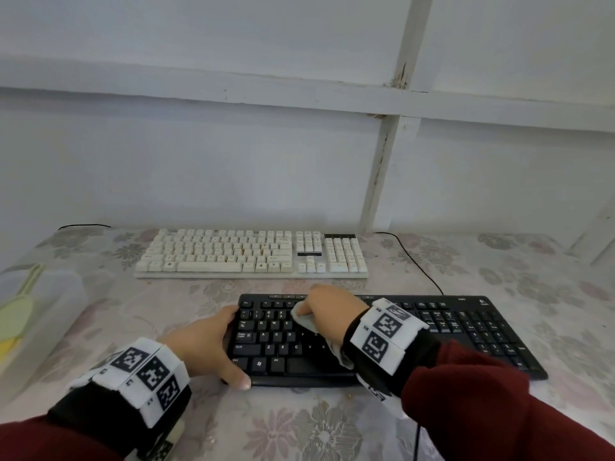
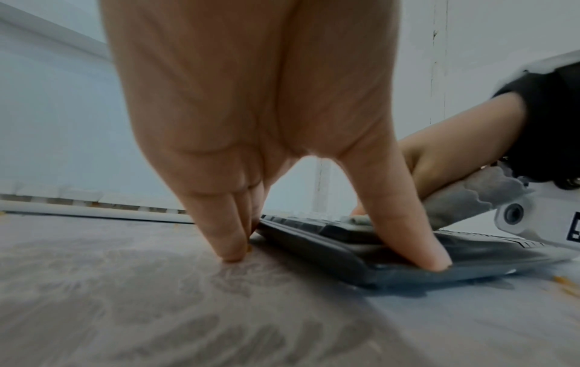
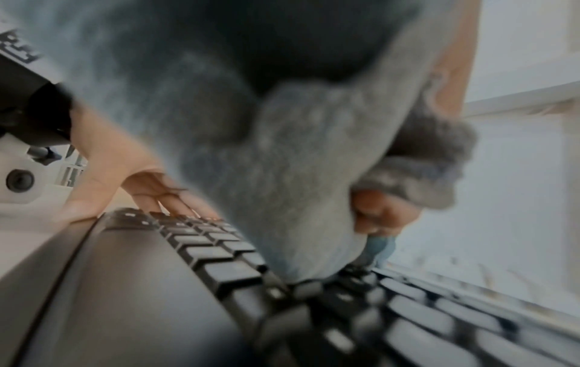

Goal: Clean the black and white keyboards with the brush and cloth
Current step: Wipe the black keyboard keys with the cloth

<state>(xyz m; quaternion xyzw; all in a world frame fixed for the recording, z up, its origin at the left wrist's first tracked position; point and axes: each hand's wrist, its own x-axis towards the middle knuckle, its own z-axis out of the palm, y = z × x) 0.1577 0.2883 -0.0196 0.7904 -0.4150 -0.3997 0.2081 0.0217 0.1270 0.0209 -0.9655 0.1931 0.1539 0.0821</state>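
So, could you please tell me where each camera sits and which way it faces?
Head: looks forward and down at black keyboard, white keyboard, both hands, sleeves.
Left wrist: low, along left hand bracing the keyboard's end.
Right wrist: along right hand gripping cloth on the keys.
Both wrist views share the black keyboard and the opposite hand.

Floral tablecloth [image 1: 332,427]; white panelled wall [image 1: 199,161]; possibly crumbs [image 2: 562,280].
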